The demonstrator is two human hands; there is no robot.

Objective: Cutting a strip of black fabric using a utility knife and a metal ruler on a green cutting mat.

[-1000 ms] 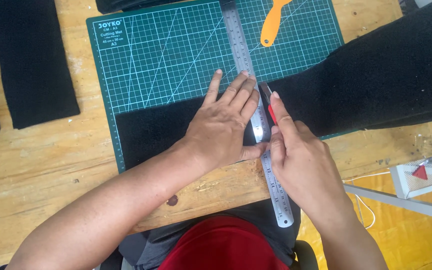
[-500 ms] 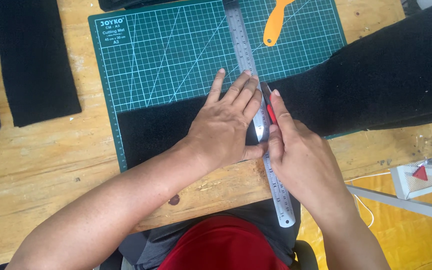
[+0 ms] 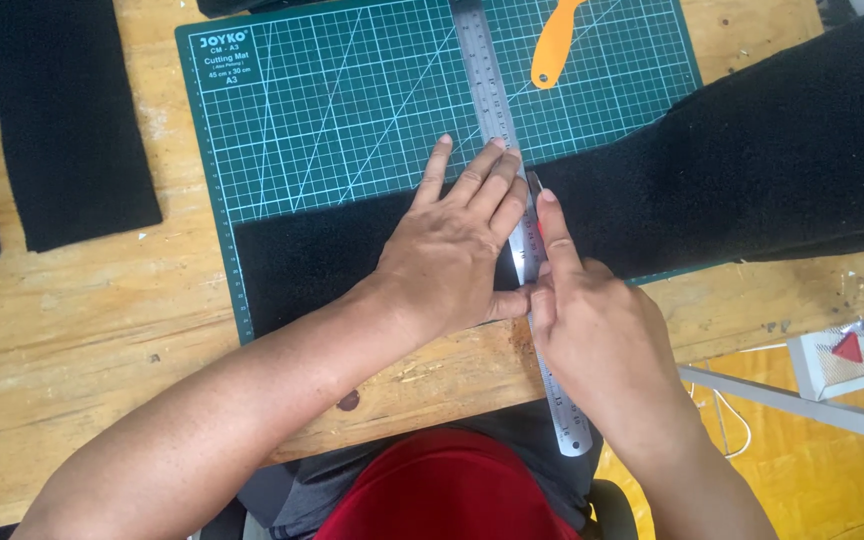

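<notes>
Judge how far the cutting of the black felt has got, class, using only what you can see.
Done: one cut black piece lies left of the green mat. In hand: left hand presses the steel ruler onto the black strip; right hand holds a knife at its far edge. Left: the whole cut.

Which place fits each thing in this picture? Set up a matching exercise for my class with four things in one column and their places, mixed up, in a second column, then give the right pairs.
Things:
1. metal ruler
2. orange tool
3. separate black strip
4. cutting mat

Places:
A. on the bare wood, left of the mat
B. under the left hand, running out over the table edge
C. under the long black fabric, on the table
D. at the top of the mat, right of the ruler

Pairs: 1-B, 2-D, 3-A, 4-C
</notes>
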